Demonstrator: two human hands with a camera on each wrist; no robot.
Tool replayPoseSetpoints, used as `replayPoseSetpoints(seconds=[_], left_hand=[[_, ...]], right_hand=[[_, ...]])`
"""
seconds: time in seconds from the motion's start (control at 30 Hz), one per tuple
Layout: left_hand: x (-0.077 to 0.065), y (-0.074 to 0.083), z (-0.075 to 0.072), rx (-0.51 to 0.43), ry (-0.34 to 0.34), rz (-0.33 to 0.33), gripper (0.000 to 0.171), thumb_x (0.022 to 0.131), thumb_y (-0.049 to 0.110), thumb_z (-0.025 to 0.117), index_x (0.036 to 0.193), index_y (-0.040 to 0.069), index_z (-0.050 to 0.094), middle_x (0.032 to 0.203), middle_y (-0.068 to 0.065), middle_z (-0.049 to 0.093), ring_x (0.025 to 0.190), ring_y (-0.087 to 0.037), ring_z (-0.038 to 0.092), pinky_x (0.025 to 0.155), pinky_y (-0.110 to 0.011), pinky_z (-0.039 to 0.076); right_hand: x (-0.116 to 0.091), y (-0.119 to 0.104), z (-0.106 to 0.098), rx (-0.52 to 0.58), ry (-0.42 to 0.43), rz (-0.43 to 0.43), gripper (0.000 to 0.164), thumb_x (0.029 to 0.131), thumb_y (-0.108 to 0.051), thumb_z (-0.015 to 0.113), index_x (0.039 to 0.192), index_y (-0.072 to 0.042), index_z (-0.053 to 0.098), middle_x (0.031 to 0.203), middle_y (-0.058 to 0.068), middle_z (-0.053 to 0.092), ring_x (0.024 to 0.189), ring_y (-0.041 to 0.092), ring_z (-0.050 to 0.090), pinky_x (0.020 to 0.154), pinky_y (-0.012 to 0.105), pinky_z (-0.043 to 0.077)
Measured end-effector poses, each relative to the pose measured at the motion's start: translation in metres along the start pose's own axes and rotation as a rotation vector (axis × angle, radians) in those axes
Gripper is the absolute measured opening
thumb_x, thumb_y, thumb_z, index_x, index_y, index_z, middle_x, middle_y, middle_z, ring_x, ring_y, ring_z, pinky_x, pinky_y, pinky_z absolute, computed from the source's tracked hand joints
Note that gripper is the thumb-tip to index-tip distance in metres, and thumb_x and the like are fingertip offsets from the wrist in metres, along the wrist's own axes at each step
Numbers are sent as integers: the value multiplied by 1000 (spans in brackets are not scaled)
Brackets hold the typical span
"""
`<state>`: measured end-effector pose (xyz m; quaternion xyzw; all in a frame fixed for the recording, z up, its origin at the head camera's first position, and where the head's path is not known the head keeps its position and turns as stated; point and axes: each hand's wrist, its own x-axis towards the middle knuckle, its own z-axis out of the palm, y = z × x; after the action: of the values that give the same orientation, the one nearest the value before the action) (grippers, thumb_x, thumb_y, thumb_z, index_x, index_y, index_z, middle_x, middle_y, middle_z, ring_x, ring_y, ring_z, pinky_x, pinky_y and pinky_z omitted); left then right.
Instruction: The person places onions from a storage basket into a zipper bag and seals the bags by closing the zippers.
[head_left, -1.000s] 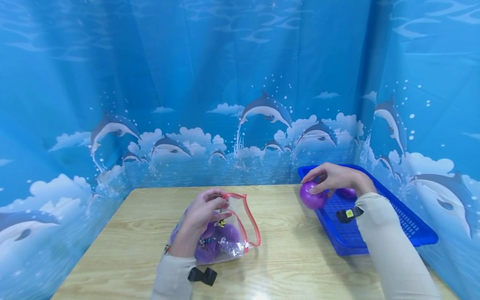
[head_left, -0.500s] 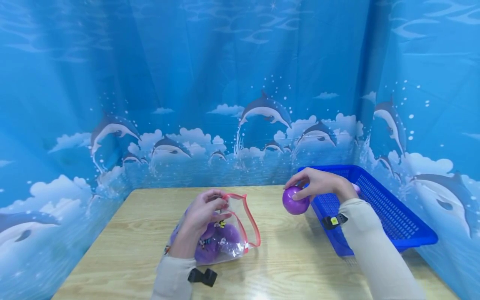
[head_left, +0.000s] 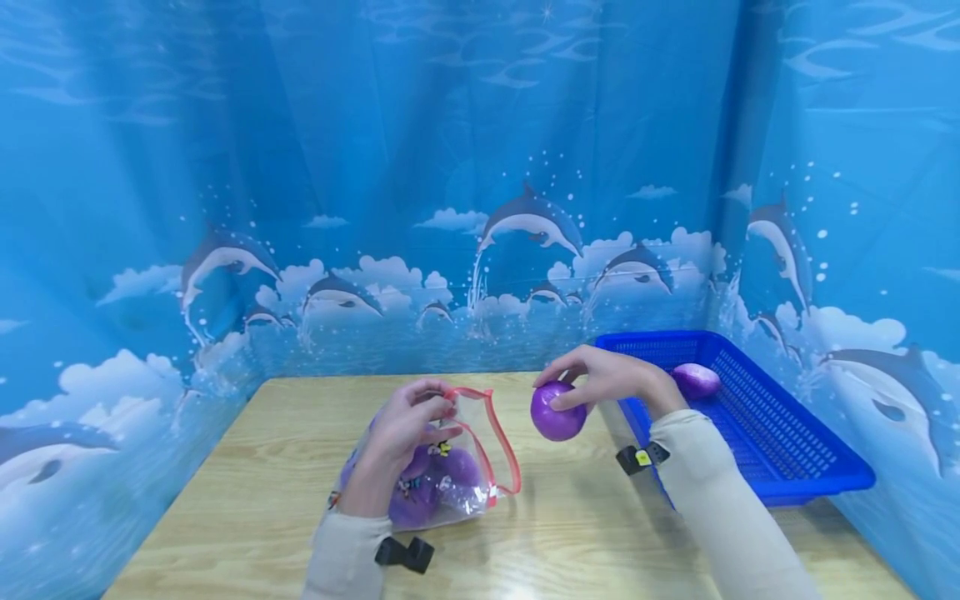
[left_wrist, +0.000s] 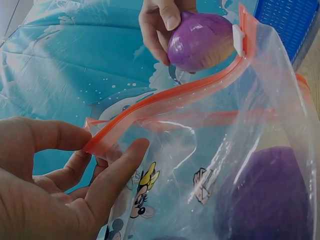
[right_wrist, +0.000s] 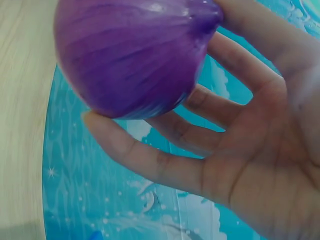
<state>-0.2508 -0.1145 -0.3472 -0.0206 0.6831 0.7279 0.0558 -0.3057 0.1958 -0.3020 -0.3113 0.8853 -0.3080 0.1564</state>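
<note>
My right hand (head_left: 611, 379) holds a glossy purple onion (head_left: 558, 411) by its fingertips, above the table between the bag and the basket. Ribbed skin and a short pointed tip show on the onion (right_wrist: 130, 55) in the right wrist view. With thumb and fingers my left hand (head_left: 408, 425) pinches the red zip edge of a clear plastic bag (left_wrist: 200, 150) printed with cartoon figures. The bag's mouth gapes to the right, and several purple things (head_left: 461, 468) lie inside, partly hidden by the hand and the print. A white slider (left_wrist: 238, 41) sits on the zip.
A blue plastic basket (head_left: 813, 475) stands at the table's right side. Inside it lies a purple and white rounded thing (head_left: 696, 381). Behind the wooden table (head_left: 300, 400) hangs a blue curtain (head_left: 450, 167) with dolphins.
My right hand has carried the onion left, from over the basket's near-left rim toward the bag. This uncovers the purple and white thing in the basket. The left hand and bag stay put.
</note>
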Motion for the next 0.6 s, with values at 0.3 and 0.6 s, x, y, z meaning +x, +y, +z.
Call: replayPoseSetpoints(seconds=[0.3, 0.6], left_hand=[[1, -1, 1, 1, -6, 8, 14, 99, -1, 59, 111, 1, 64, 95, -9, 63, 92, -24, 65, 83, -43, 68], [1, -1, 2, 11, -6, 10, 13, 98, -1, 58, 110, 1, 64, 94, -9, 63, 90, -23, 65, 83, -42, 68]], right_hand=[[10, -8, 19, 24, -24, -63, 37, 95, -30, 74, 130, -20, 70, 131, 11, 67, 120, 30, 62, 82, 35, 67], [14, -16, 28, 47, -11, -126, 42, 95, -31, 73, 133, -15, 68, 129, 11, 68, 118, 29, 63, 81, 32, 66]])
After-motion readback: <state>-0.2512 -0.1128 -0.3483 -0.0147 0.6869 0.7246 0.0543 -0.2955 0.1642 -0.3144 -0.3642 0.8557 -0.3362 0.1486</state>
